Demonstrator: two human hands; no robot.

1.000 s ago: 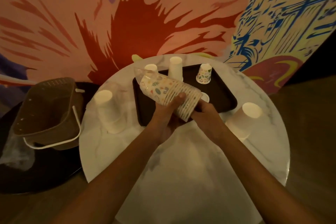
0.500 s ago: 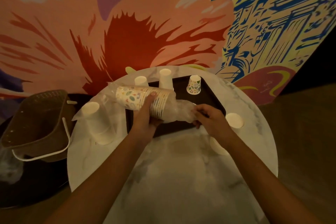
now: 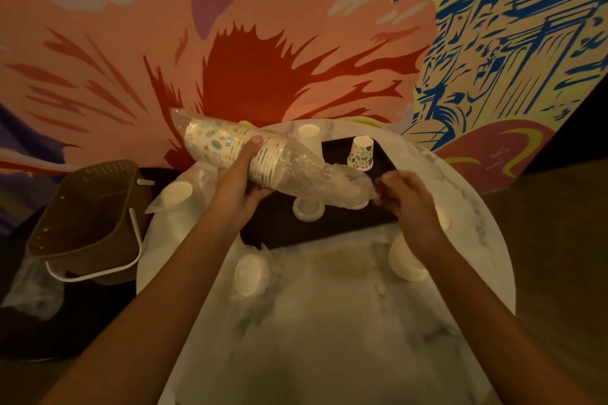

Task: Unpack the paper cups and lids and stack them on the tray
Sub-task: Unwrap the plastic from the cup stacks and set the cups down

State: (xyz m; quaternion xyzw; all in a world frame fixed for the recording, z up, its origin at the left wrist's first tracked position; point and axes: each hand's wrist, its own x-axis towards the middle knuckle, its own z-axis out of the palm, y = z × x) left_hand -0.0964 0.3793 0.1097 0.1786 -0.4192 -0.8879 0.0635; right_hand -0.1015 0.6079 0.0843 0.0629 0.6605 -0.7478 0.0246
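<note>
Above tray (image 3: 345, 227) | left hand (image 3: 241, 186) grips cup stack (image 3: 223, 145) | right hand (image 3: 404, 197) pinches wrapper (image 3: 332, 184) | basket (image 3: 88, 210) beside table (image 3: 329, 322)

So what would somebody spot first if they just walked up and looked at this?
Probably the huge painted flower on the wall behind, all pink and red. Next comes the stack of patterned cups in the middle, held sideways above the dark tray by the left hand, while the right hand pinches the loose end of its crinkly plastic wrap. One patterned cup stands upside down on the tray's far side.
</note>
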